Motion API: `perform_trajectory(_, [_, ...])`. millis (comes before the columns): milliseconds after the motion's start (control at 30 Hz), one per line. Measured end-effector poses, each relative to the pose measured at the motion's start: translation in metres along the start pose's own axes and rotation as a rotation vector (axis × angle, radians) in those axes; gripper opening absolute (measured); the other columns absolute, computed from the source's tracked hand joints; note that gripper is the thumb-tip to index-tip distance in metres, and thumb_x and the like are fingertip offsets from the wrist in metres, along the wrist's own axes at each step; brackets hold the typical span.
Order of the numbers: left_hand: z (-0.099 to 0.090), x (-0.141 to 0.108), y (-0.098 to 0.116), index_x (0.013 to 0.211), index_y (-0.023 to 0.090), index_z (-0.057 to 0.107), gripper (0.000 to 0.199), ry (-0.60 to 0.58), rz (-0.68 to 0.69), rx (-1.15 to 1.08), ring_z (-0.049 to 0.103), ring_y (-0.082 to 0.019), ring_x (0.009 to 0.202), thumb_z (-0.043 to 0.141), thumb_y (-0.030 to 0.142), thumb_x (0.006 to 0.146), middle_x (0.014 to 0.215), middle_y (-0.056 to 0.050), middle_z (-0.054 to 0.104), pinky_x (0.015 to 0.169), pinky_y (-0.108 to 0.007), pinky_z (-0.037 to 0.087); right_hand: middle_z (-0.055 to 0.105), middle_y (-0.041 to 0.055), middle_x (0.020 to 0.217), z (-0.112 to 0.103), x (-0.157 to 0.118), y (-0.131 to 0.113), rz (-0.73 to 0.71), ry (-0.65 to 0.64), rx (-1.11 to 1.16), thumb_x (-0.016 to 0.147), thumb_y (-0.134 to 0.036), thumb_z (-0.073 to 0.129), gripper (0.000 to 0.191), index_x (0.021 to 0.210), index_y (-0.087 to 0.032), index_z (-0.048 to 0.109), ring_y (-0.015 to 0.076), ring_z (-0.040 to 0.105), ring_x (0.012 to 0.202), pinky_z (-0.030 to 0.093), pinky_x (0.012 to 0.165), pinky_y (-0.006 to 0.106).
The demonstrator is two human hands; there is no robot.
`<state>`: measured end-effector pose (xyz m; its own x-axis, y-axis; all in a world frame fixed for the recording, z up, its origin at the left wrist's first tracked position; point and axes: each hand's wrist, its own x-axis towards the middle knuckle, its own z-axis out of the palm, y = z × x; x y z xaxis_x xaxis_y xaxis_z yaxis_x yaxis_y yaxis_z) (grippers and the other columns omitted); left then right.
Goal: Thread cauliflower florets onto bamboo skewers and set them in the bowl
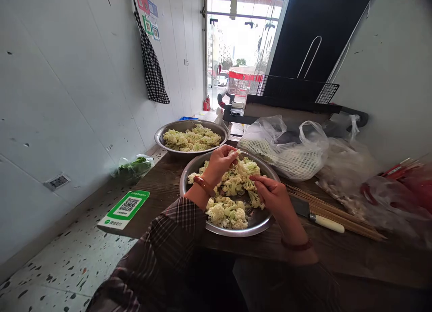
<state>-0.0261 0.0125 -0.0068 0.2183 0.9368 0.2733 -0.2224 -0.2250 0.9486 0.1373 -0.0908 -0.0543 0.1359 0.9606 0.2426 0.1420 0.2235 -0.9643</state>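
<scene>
A steel bowl (266,224) of cauliflower florets (229,213) stands before me on the dark wooden table. Over its far side, my left hand (219,166) is closed on a pale cauliflower floret, which shows partly at the fingertips. My right hand (273,195) is above the bowl's right side, thumb and fingers pinched together close to the florets. What lies in that pinch is too small to make out. Just right of the bowl are a bundle of thin wooden skewers (337,213) and a knife (329,223) with a pale handle.
Behind is a second steel bowl (160,139) with more cauliflower. Plastic bags (293,159) holding net-wrapped produce stand at the back right, near a dark rack (293,96). A green QR-code card (126,208) lies at the table's left edge. Bagged greens (135,166) are by the wall.
</scene>
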Motion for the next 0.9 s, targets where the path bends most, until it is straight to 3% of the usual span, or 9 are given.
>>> perform_trajectory(200, [-0.004,0.003,0.000,0.085,0.014,0.055,0.015,0.128,-0.047,-0.196,0.060,-0.008,0.057,0.069,0.013,0.078,0.067,0.002,0.061,0.051,-0.018,0.038,0.045,-0.0063,0.050,-0.001,-0.002,0.000,0.006,-0.051,-0.056,0.084,-0.043,0.064,0.045,0.113,-0.011,0.077,0.0076,0.036,0.044,0.028,0.044,0.023])
perform_trajectory(400, [-0.003,0.000,0.003,0.108,0.012,0.065,0.031,0.054,-0.068,-0.216,0.063,-0.009,0.063,0.072,0.014,0.077,0.072,-0.001,0.066,0.059,-0.020,0.044,0.046,-0.0056,0.050,0.000,-0.002,-0.003,0.004,-0.044,-0.075,0.083,-0.042,0.064,0.044,0.110,-0.010,0.077,0.0081,0.038,0.044,0.029,0.043,0.023])
perform_trajectory(567, [-0.002,-0.001,0.004,0.094,0.012,0.067,0.020,0.032,-0.072,-0.190,0.063,-0.008,0.066,0.073,0.018,0.076,0.077,-0.002,0.066,0.059,-0.020,0.043,0.046,-0.0057,0.049,0.000,0.000,0.001,0.010,0.018,-0.076,0.083,-0.043,0.064,0.045,0.110,-0.009,0.077,0.0082,0.036,0.045,0.029,0.044,0.024])
perform_trajectory(767, [-0.001,-0.002,0.003,0.081,0.014,0.059,0.017,-0.016,-0.057,-0.206,0.058,-0.007,0.060,0.074,0.012,0.072,0.066,0.002,0.060,0.056,-0.019,0.039,0.045,-0.0059,0.050,-0.002,0.001,0.007,0.003,0.053,-0.053,0.085,-0.043,0.064,0.042,0.110,-0.012,0.077,0.0089,0.037,0.046,0.030,0.046,0.024])
perform_trajectory(900, [-0.001,-0.002,0.004,0.095,0.014,0.061,0.026,0.018,-0.061,-0.235,0.059,-0.008,0.061,0.073,0.011,0.072,0.067,0.003,0.060,0.060,-0.021,0.043,0.046,-0.0056,0.050,-0.001,-0.001,0.003,-0.003,0.037,-0.084,0.084,-0.042,0.065,0.041,0.111,-0.013,0.078,0.0090,0.038,0.045,0.032,0.046,0.024])
